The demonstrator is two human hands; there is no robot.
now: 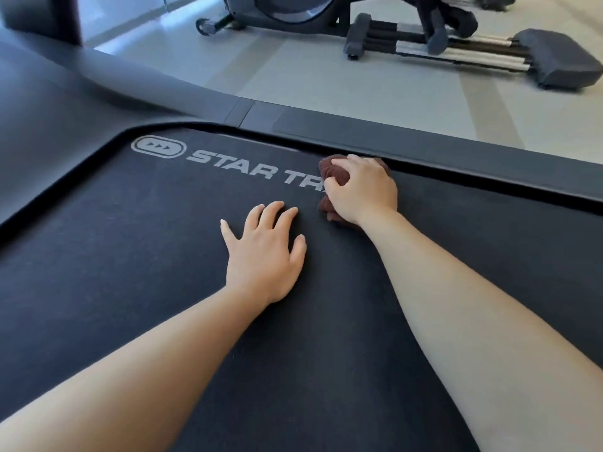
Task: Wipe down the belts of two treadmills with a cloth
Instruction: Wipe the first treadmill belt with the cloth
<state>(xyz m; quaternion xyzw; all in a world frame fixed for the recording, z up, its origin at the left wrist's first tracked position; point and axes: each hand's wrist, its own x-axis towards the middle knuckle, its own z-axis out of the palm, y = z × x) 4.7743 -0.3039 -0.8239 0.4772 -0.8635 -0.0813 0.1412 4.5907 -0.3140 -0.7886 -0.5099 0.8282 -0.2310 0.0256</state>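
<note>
Forearms reach out over the treadmill belt (130, 256). My left hand (261, 256) lies flat on the belt, nearer me than the printed logo (228, 159), fingers straight and spread, holding nothing. At the logo's right end, my right hand (362, 190) presses a red-brown cloth (329, 168) onto the belt, fingers curled round the bunched cloth, last letters covered. Beyond the logo: dark side rail (456, 148) along the belt edge. Farther beyond: pale floor (359, 79), an elliptical machine (424, 34) standing on it.
</note>
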